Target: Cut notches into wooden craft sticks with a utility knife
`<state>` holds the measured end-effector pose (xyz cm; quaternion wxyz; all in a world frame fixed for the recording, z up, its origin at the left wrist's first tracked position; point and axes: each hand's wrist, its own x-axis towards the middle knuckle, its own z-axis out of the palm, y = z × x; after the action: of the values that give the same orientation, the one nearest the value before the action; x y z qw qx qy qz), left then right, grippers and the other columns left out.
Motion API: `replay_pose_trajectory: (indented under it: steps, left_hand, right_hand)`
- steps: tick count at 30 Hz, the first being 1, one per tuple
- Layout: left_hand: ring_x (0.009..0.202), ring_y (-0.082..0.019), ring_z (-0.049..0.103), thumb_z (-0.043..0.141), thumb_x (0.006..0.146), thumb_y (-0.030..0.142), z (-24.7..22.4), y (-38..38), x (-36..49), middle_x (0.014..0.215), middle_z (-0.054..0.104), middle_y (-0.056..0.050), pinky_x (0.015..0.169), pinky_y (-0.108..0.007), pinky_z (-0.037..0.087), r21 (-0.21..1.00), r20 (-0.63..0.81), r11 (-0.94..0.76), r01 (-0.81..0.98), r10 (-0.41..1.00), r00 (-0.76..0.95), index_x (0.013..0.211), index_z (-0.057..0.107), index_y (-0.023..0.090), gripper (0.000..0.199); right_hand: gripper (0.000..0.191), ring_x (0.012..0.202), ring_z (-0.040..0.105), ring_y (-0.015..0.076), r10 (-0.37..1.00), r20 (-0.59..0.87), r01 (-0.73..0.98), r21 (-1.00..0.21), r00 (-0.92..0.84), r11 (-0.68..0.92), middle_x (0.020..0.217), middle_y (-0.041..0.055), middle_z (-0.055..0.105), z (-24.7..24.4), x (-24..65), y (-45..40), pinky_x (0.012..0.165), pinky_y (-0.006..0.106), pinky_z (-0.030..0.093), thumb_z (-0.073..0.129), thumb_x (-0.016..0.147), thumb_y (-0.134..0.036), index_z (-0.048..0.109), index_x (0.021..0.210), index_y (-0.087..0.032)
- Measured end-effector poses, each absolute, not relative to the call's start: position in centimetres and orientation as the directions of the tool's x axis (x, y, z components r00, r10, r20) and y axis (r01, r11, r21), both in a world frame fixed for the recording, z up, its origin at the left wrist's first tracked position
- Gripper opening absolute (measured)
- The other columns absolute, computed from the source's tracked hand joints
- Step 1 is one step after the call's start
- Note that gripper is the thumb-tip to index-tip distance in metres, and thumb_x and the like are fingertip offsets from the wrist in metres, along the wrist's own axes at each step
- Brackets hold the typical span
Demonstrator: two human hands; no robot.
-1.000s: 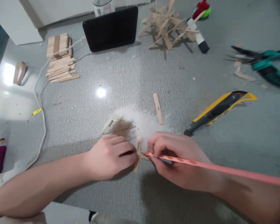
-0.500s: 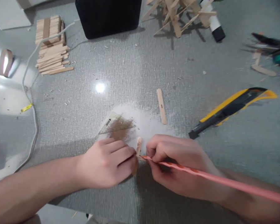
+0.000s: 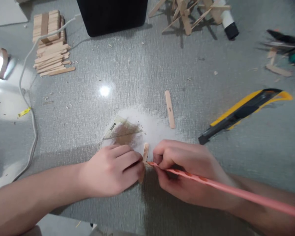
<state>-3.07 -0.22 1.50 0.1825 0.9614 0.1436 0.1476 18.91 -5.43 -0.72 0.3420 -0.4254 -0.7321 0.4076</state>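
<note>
My right hand (image 3: 189,173) is closed around a pink pencil (image 3: 232,191) with orange grooves. The pencil's tip meets a small craft stick (image 3: 146,151) between my two hands. My left hand (image 3: 114,170) is closed on that stick, whose lower part is mostly hidden by the fingers. A short crosspiece seems to lie under the pencil tip, too small to make out. Just beyond my left hand lies a clear set square (image 3: 110,131) on whitish and brown smears. Another craft stick (image 3: 169,111) rests flat, past my right hand.
A yellow-and-black utility knife (image 3: 243,113) lies on the right. Bundled craft sticks (image 3: 52,26) and a white cable (image 3: 33,131) are at left. A black object (image 3: 113,16), a stick structure (image 3: 184,16), a glue stick (image 3: 228,23) and blurred pliers (image 3: 285,41) stand farther back.
The whole view has shifted slightly, so things on the table appear a little higher and farther left. Both hands keep their grips, and the pencil tip stays at the stick.
</note>
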Motion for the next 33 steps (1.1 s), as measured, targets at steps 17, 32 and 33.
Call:
replay_pose_trajectory:
  steps: [17, 32, 33]
  left_hand:
    - [0.074, -0.02, 0.067, 0.049, 0.098, 0.013, 1.52, -0.06, -3.09, 0.081, 0.072, -0.009, 0.062, -0.032, 0.057, 0.43, 0.235, -0.881, 0.199, 0.322, 0.917, 0.085, 0.071, 0.01, 0.026]
    - [0.077, -0.02, 0.067, 0.047, 0.099, 0.013, 1.48, -0.01, -3.35, 0.084, 0.072, -0.009, 0.063, -0.032, 0.056, 0.442, 0.203, -0.875, 0.201, 0.315, 0.927, 0.09, 0.071, 0.01, 0.026]
    - [0.077, -0.021, 0.067, 0.047, 0.098, 0.013, 1.46, -0.02, -3.4, 0.083, 0.072, -0.009, 0.063, -0.032, 0.056, 0.441, 0.203, -0.875, 0.199, 0.314, 0.927, 0.09, 0.071, 0.01, 0.026]
  right_hand:
    - [0.022, 0.061, 0.045, 0.0053, 0.902, 0.158, 0.34, -0.889, -0.402, 0.307, 0.074, -0.0039, 0.053, -0.71, 18.93, -5.54, 0.055, 0.019, 0.036, 0.057, 0.076, -0.004, 0.041, 0.076, -0.021]
    - [0.021, 0.061, 0.046, 0.0049, 0.897, 0.167, 0.333, -0.888, -0.408, 0.317, 0.075, -0.0037, 0.055, -0.64, 18.9, -5.62, 0.055, 0.017, 0.037, 0.057, 0.076, -0.005, 0.042, 0.076, -0.021]
    - [0.021, 0.061, 0.046, 0.0049, 0.898, 0.162, 0.33, -0.891, -0.409, 0.311, 0.075, -0.0037, 0.055, -0.63, 18.9, -5.63, 0.055, 0.017, 0.037, 0.057, 0.076, -0.005, 0.043, 0.076, -0.021]
